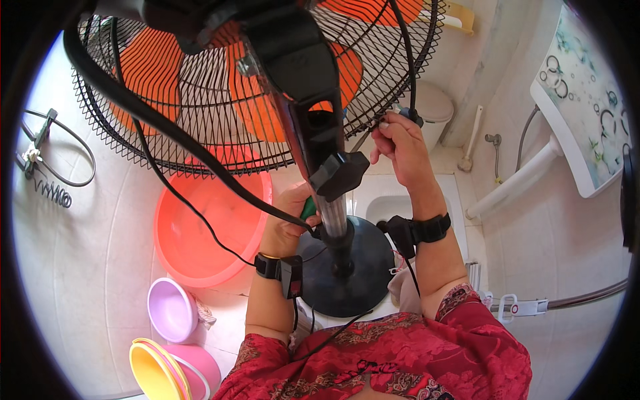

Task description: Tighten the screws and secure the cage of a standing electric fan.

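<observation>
- Nearest to you, your red patterned sleeves (407, 353) fill the lower edge, and both wrists wear black strapped devices with thin cables.
- To the near left, a yellow bucket (152, 370) and a pink bucket (200, 367) sit side by side on the tiled floor (87, 267), with a lilac bowl (170, 308) just beyond them.
- Your left hand (288, 223) is closed around a green-handled tool (308, 209), fingers curled tight on it, right beside the chrome pole (335, 217) of the pedestal fan.
- The fan's round black base (347, 267) rests on the floor between your forearms.
- A large coral-red basin (213, 230) lies to the left of the base, partly under the grille.
- Your right hand (400, 143) is raised further out, fingers pinched together on the rim of the black wire grille (220, 127), where a black cable (408, 60) hangs down.
- Behind the wires show the orange blades (150, 67).
- Far right, a white washbasin (587, 107) stands on its pedestal against the wall.
</observation>
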`<state>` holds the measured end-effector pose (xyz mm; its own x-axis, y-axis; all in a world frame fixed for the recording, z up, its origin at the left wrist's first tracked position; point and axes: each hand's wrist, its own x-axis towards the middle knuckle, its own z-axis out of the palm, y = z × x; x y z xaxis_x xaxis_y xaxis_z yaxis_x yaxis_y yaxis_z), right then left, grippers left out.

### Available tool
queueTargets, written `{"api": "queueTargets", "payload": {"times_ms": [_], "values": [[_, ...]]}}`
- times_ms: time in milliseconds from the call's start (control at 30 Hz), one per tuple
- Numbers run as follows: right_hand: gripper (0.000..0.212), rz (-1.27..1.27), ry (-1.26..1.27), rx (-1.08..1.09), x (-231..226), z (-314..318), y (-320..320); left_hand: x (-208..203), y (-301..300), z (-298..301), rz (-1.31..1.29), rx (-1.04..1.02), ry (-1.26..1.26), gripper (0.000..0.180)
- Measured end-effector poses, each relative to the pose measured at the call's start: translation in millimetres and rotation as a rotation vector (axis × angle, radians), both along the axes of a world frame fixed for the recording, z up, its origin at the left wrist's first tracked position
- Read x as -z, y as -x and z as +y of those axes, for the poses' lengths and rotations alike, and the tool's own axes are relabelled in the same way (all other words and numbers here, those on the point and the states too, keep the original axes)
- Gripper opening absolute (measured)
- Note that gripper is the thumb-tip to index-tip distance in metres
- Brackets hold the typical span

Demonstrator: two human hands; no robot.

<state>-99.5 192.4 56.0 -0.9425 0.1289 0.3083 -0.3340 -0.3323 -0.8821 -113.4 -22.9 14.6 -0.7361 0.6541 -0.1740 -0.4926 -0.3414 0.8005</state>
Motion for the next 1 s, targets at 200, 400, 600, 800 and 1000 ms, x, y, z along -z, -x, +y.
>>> {"api": "queueTargets", "payload": {"times_ms": [200,400,600,800,1000], "values": [[0.016,0.002,0.035,0.002,1.1,1.0,2.6,-8.5,-9.3,8.4,0.079,-0.150,0.044,0.014],[0.015,-0.052,0.060,0.036,-1.2,-1.1,1.5,8.4,2.5,12.4,0.845,-0.673,0.296,0.019],[0.015,-0.074,-0.001,0.006,-3.1,-5.6,-0.5,20.3,10.9,-6.5,1.321,-0.934,0.663,0.027],[0.013,0.013,-0.097,0.068,-5.5,-2.0,1.8,7.7,3.0,2.4,1.247,-0.929,0.446,0.026],[0.015,0.019,-0.025,0.056,-1.8,3.6,4.5,-14.0,-15.0,13.5,0.850,-0.695,0.333,0.022]]}}
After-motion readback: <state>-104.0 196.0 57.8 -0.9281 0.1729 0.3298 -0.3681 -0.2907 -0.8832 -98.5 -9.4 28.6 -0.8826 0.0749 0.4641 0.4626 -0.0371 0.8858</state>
